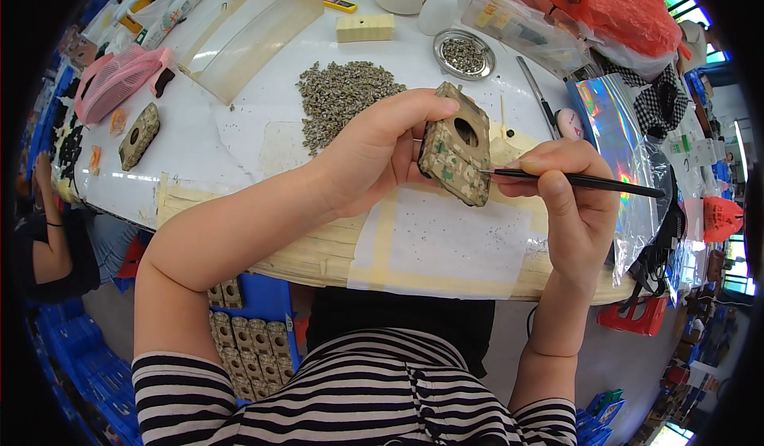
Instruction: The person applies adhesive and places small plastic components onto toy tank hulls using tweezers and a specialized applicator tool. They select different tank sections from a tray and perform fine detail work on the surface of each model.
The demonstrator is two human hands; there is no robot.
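My left hand [382,148] is closed round a camouflage-patterned case [458,153] with a round hole in its face, held tilted above the table. In a pinch of thumb and fingers, my right hand [577,183] grips a slim black tool with a fine metal tip [589,181]. The tip meets the right edge of the case, or comes very close to it. Below both hands lies a white paper sheet [446,243] with small specks on it. Beyond my left hand, a heap of small metal parts [346,96] covers part of the table.
A round metal dish [464,54] holds more small parts. Nearby are a pale block [364,28], a white squeeze bottle [438,8] and black-handled scissors or a similar tool [538,92]. Another camouflage case [139,137] lies left; a blue crate [267,299] of cases stands below the table.
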